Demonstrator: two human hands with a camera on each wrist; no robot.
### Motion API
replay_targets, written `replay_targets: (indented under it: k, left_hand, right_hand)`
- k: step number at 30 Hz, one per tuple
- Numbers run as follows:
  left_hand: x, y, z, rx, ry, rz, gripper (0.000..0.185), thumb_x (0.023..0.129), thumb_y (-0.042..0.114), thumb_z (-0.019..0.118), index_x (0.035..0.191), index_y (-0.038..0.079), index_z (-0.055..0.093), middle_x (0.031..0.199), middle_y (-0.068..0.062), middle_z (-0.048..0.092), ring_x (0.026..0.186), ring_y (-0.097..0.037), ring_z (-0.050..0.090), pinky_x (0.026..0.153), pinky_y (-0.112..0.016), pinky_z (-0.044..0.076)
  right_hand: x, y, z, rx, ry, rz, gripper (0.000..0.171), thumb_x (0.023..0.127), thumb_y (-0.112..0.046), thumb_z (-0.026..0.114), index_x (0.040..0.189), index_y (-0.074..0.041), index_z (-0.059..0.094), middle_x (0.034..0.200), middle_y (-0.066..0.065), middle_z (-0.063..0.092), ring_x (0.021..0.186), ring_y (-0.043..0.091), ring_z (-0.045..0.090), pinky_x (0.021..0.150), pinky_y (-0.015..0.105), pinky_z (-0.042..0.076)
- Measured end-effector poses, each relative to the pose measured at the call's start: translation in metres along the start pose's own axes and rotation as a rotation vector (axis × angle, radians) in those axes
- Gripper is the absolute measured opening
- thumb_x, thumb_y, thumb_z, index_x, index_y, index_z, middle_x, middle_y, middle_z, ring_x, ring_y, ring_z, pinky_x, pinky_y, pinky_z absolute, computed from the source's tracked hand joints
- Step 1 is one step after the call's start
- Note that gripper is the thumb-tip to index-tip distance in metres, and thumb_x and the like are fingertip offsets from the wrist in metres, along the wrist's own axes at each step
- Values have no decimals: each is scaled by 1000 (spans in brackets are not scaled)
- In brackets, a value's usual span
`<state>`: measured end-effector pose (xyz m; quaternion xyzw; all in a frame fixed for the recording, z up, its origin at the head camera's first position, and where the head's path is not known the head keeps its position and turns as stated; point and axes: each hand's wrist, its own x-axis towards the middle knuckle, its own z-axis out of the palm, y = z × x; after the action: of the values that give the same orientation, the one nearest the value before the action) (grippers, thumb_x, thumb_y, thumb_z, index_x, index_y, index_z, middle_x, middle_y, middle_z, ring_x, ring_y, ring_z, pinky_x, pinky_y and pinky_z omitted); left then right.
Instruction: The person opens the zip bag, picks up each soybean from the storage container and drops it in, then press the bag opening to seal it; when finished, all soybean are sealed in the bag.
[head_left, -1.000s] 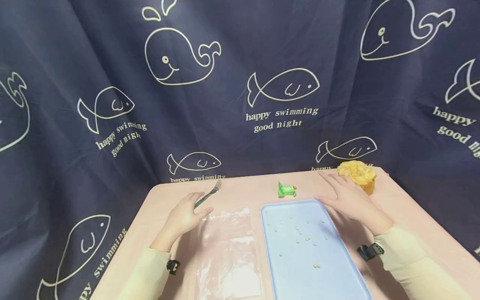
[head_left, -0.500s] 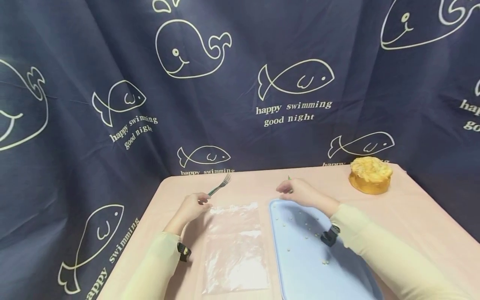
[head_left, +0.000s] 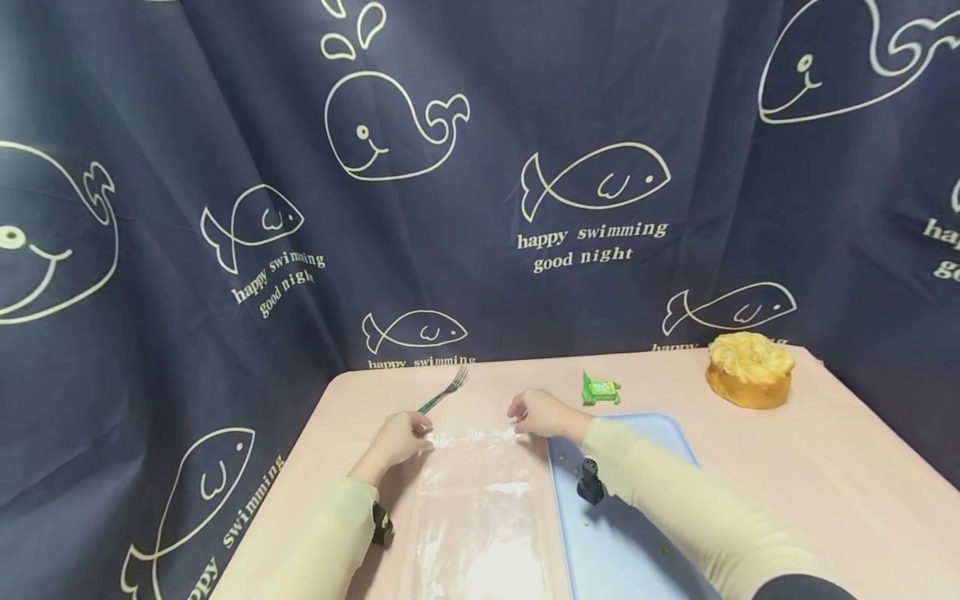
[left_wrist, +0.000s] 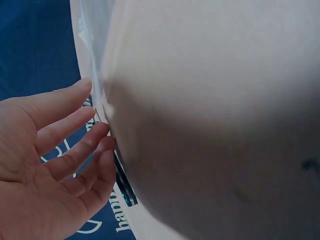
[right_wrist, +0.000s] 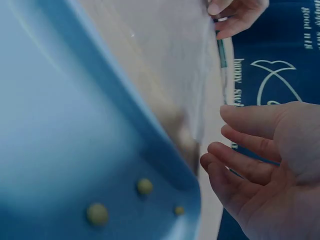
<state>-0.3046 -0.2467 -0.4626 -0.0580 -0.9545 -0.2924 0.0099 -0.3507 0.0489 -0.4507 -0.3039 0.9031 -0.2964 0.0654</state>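
Note:
A clear plastic bag (head_left: 480,508) lies flat on the pink table (head_left: 810,467), left of a light blue tray (head_left: 663,429). My left hand (head_left: 401,437) is at the bag's far left corner, its fingers loosely bent beside the bag's edge (left_wrist: 96,60). My right hand (head_left: 542,414) reaches over the tray's far left corner to the bag's far right corner. In the right wrist view its fingers (right_wrist: 240,150) are slightly curled just off the bag (right_wrist: 185,65). Neither wrist view shows a thumb or a pinch.
A fork (head_left: 444,390) with a green handle lies just beyond the left hand. A small green packet (head_left: 600,388) sits past the tray. A round golden cake (head_left: 750,369) stands at the far right. Small pale beads (right_wrist: 145,186) lie in the tray (right_wrist: 60,125). A dark whale-print curtain hangs behind.
My right hand left the cake's side and swept left over the tray to the bag's far right corner. My left hand shifted from the fork handle to the bag's far left corner.

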Motion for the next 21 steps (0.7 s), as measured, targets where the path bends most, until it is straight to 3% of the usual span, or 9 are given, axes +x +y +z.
replay_targets:
  k: [7, 15, 21]
  left_hand:
    - [8, -9, 8, 25, -12, 4, 26, 74, 4, 87, 96, 5, 72, 88, -4, 66, 81, -18, 60, 77, -38, 55]
    - [11, -4, 8, -19, -45, -41, 20, 78, 1, 84, 89, 5, 68, 80, -2, 61, 71, -15, 53, 66, -29, 49]
    - [9, -5, 9, -62, -38, -41, 19, 81, 3, 81, 82, 9, 63, 78, 0, 61, 70, -16, 54, 64, -29, 49]
  right_hand:
    - [8, 2, 16, -40, -5, 64, 24, 77, 2, 82, 98, -2, 71, 86, 4, 66, 81, 19, 62, 80, 35, 56]
    - [12, 4, 18, -80, 5, 108, 17, 78, 2, 81, 85, -7, 68, 76, -2, 59, 74, 15, 54, 75, 33, 53]
    - [6, 7, 13, 46, 42, 55, 15, 79, 6, 76, 79, -5, 67, 70, -2, 62, 65, 13, 56, 61, 25, 49]
